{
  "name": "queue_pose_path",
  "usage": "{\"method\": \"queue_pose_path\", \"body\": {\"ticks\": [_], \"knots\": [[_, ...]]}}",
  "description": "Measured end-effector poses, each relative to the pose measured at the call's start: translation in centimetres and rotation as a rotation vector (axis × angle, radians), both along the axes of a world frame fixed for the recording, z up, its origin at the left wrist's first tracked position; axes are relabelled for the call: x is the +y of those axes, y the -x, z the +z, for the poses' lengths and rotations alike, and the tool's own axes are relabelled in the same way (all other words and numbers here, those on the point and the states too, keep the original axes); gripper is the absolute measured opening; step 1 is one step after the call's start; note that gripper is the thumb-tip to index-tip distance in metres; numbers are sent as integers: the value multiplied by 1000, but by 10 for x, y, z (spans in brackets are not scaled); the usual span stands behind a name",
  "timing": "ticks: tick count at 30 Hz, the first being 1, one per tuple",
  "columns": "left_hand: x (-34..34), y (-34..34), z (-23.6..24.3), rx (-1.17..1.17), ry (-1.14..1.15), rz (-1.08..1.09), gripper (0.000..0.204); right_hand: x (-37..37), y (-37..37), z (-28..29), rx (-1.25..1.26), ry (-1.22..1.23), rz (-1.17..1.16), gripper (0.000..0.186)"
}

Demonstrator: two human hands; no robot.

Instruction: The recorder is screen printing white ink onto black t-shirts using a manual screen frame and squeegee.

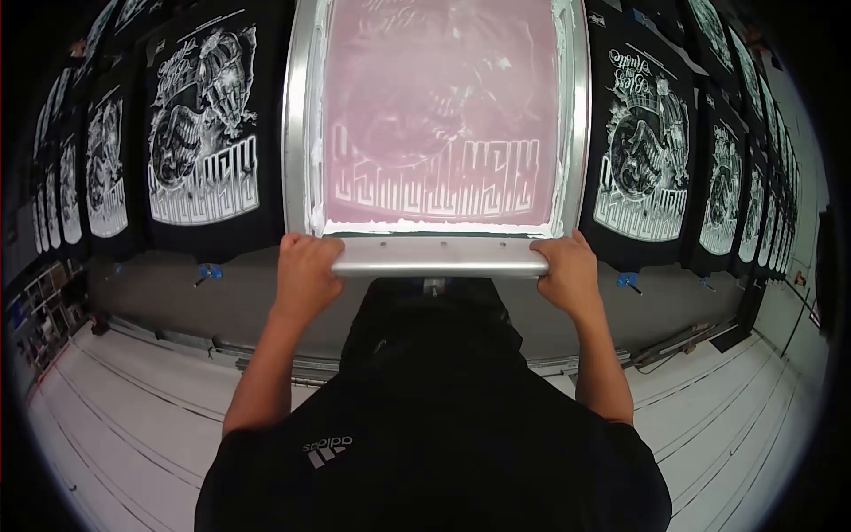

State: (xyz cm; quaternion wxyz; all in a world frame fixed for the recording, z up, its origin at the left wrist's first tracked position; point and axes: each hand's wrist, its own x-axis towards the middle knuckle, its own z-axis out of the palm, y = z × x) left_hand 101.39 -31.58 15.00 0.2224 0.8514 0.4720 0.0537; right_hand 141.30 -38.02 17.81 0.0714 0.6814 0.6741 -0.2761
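Observation:
A silver metal squeegee with small round bolts along it spans the near end of a screen-printing frame. My left hand is closed around its left end, and my right hand grips the right end the same way. Beyond the squeegee lies the pink mesh, with a pale mirrored design showing on it. Thick white ink runs in a ragged line just past the squeegee and smears up both inner sides. The squeegee's lower edge is mostly hidden from me.
Black T-shirts with white prints flank the frame, one at the left and another at the right, with several more curving away behind. Blue-handled levers hang below them. Loaded shelves stand at the far left. Pale floor stretches behind me.

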Motion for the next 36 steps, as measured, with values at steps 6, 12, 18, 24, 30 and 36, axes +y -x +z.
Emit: {"method": "queue_pose_path", "body": {"ticks": [6,12,18,24,30,36], "knots": [[6,-6,-36,-55,-214,55,36,-13,9,-26,-58,-308,15,51],[235,-58,-48,-152,-284,-2,35,183,-46,-54,-163,-459,35,47],[409,-109,-41,61,-272,130,37,364,-90,-43,-297,-396,31,45],[479,-130,6,144,-98,71,44,469,-135,-22,-198,-356,123,51],[348,-103,30,-156,-736,144,54,502,-127,21,-16,-296,122,54],[34,-74,-17,209,1268,-134,38,536,-148,-16,-111,-163,196,55]]}}
